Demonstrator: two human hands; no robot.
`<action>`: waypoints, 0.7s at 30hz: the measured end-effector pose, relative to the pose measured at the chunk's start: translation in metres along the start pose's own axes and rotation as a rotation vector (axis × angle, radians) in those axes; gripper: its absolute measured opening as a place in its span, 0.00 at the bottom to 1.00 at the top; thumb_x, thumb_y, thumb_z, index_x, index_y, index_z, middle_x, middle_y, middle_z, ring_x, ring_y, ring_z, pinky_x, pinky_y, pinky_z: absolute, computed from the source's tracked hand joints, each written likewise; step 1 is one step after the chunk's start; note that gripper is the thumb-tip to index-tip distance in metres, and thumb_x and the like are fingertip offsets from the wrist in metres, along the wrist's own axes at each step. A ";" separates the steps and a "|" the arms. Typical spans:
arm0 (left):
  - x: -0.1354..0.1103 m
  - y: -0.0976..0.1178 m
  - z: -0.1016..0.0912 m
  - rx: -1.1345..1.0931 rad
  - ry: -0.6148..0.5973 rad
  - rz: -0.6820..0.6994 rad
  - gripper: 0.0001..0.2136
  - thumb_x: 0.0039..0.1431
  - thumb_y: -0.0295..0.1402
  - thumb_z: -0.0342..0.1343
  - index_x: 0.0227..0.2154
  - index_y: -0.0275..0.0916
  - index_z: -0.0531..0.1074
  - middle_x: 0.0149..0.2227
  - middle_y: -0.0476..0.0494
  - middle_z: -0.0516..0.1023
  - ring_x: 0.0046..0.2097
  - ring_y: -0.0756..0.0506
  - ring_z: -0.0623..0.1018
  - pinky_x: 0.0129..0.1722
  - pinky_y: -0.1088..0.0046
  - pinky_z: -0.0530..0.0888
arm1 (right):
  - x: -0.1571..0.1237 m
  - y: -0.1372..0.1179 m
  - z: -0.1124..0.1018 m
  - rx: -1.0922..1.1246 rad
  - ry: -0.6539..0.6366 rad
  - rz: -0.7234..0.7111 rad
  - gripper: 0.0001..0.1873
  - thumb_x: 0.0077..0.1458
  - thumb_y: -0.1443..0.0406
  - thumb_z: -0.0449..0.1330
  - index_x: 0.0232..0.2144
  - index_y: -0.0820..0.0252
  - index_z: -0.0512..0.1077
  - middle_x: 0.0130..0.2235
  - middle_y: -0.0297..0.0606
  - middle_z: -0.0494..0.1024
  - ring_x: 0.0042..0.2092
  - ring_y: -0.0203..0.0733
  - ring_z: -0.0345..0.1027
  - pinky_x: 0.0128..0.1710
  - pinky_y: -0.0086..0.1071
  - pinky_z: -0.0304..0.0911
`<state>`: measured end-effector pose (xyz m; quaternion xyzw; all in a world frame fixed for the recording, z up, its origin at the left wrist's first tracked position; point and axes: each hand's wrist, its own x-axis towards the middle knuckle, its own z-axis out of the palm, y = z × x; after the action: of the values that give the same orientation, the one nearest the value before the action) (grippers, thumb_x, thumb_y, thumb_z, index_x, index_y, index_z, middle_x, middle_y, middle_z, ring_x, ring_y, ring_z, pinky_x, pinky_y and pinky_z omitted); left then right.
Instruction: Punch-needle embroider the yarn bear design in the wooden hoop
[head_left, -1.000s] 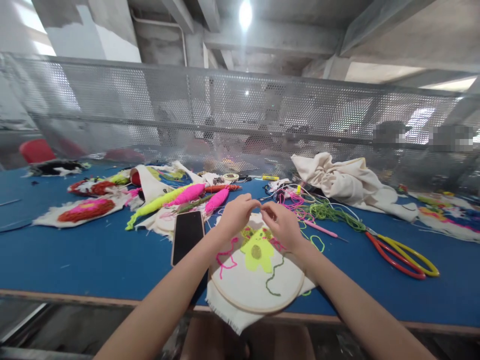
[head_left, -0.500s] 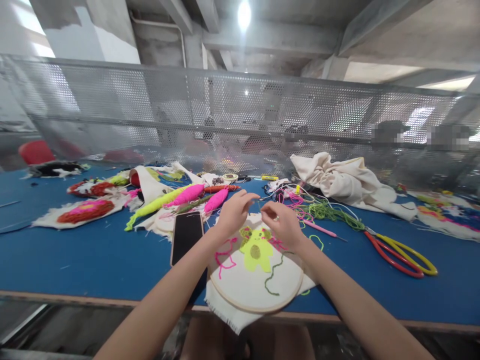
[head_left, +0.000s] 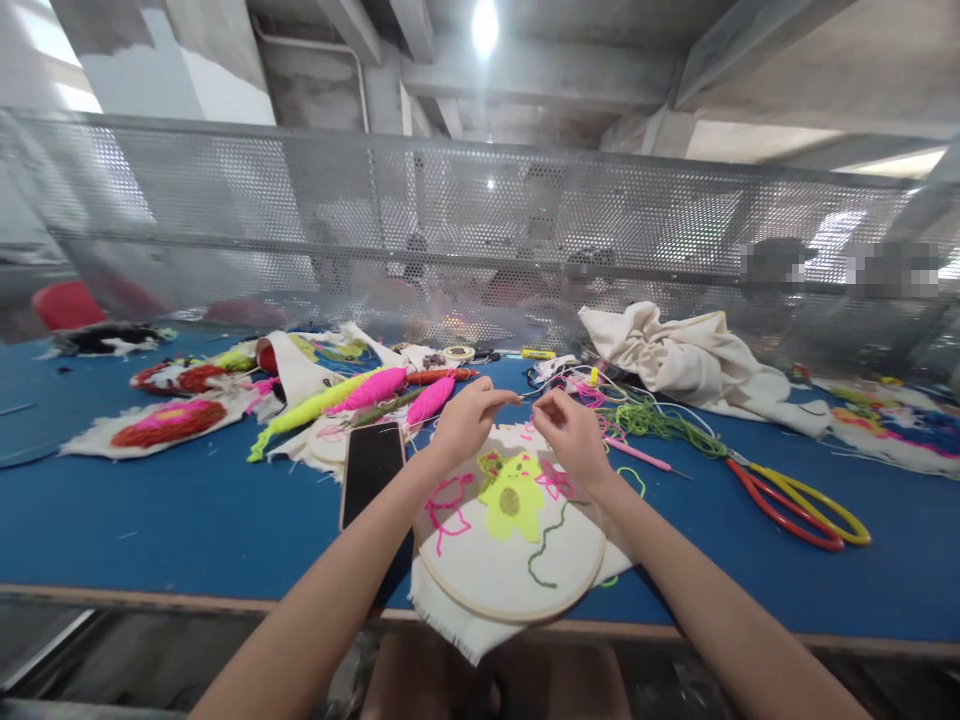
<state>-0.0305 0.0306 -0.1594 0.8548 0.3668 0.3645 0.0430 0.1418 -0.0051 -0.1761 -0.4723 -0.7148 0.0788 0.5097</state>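
Observation:
My left hand [head_left: 466, 425] and my right hand [head_left: 574, 440] meet closely above the far edge of a wooden embroidery hoop [head_left: 517, 615]. Both have thumb and fingers pinched together; whatever lies between the fingertips is too small to make out. White fabric [head_left: 480, 570] is stretched in the hoop, with its frayed corner hanging past the table's front edge. On it is a bright yellow bear-like figure [head_left: 517, 505] with a darker round belly. Pink yarn lines [head_left: 450, 515] mark the left side, and a dark green yarn strand [head_left: 536, 565] curves at the right.
Left of the hoop lies a phone [head_left: 373, 470], with pink yarn bundles [head_left: 375, 388] behind it. To the right are a pink-handled tool [head_left: 641, 457], green yarn [head_left: 660, 425] and red-and-yellow-handled scissors [head_left: 795, 505]. Crumpled cream cloth [head_left: 690, 360] sits by the mesh divider [head_left: 480, 220].
My right hand has shifted slightly right, its fingers curling more. My left fingertips have drawn closer together. The hoop stays in place, and more of the pink yarn at its right shows.

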 end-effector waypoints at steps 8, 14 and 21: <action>-0.007 0.005 0.007 0.065 0.003 0.021 0.17 0.60 0.25 0.44 0.49 0.45 0.68 0.32 0.47 0.68 0.36 0.48 0.69 0.34 0.75 0.66 | -0.009 -0.005 0.008 -0.089 -0.160 -0.189 0.06 0.53 0.68 0.52 0.27 0.59 0.69 0.27 0.34 0.71 0.30 0.36 0.62 0.32 0.29 0.55; -0.006 0.006 0.007 0.165 -0.015 0.020 0.15 0.60 0.24 0.44 0.39 0.42 0.75 0.28 0.47 0.65 0.32 0.49 0.68 0.28 0.76 0.62 | -0.001 0.000 0.002 0.078 -0.012 -0.004 0.06 0.53 0.65 0.51 0.28 0.59 0.68 0.24 0.32 0.69 0.26 0.35 0.61 0.27 0.28 0.56; -0.002 0.004 0.004 0.001 -0.010 -0.031 0.13 0.61 0.27 0.44 0.38 0.41 0.75 0.30 0.47 0.67 0.33 0.49 0.69 0.32 0.75 0.64 | 0.001 0.003 0.002 0.098 0.018 0.068 0.04 0.50 0.66 0.53 0.26 0.59 0.66 0.22 0.30 0.67 0.24 0.34 0.60 0.25 0.27 0.55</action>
<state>-0.0264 0.0275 -0.1622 0.8509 0.3799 0.3594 0.0501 0.1423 -0.0019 -0.1777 -0.4717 -0.6890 0.1269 0.5355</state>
